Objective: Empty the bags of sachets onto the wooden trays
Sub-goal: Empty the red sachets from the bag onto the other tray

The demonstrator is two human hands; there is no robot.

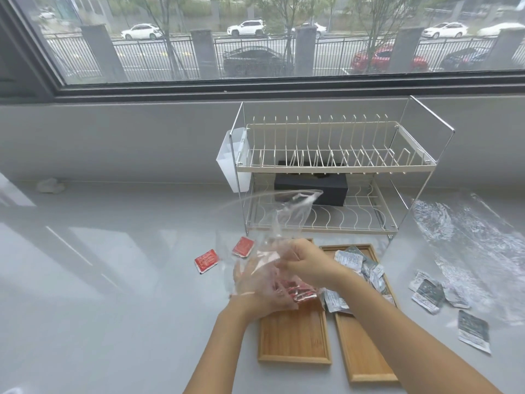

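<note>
A clear plastic bag [272,223] hangs above the left wooden tray [294,336], upended and nearly empty. My right hand [308,264] pinches it from the right. My left hand [261,285] grips it from below, seen through the plastic. Red sachets [301,291] lie on the left tray under my hands. Two more red sachets [206,260] rest on the counter to the left. The right wooden tray [360,351] carries grey and white sachets [352,263] at its far end. Several grey sachets [429,291] have spilled onto the counter to its right.
A two-tier wire dish rack [335,166] stands behind the trays with a black box [311,186] on its lower shelf and a white cup [230,160] on its left side. An empty clear bag [466,237] lies flat at the right. A window runs along the back.
</note>
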